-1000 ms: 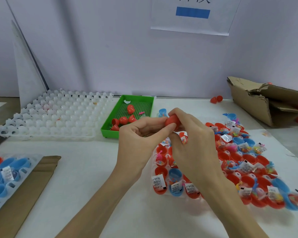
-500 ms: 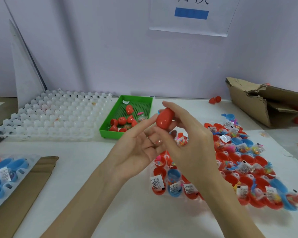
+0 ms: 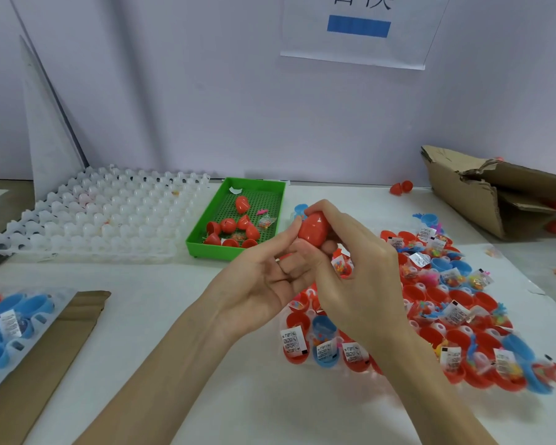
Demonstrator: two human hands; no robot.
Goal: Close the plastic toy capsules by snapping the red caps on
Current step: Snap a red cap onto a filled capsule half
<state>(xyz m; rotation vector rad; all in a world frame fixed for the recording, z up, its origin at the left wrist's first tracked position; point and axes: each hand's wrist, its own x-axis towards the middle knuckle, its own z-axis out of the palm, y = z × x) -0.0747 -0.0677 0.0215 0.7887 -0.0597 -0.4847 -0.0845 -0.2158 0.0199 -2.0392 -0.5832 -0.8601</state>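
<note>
Centrally, the right hand [image 3: 350,271] pinches a closed red capsule [image 3: 313,228] aloft, apparently to check its seam, while the left hand [image 3: 264,277], open-palmed, fingertip touching it, waits beneath; spare caps [image 3: 235,229] lie at 10 o'clock in the green tray [image 3: 206,244].

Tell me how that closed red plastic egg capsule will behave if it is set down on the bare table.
The closed red plastic egg capsule looks rounded with no flat base, so it would probably roll. Its glossy shell suggests slipperiness. The right hand holds it with fingertips alone, left hand open beside it, so it is likely light.
</note>
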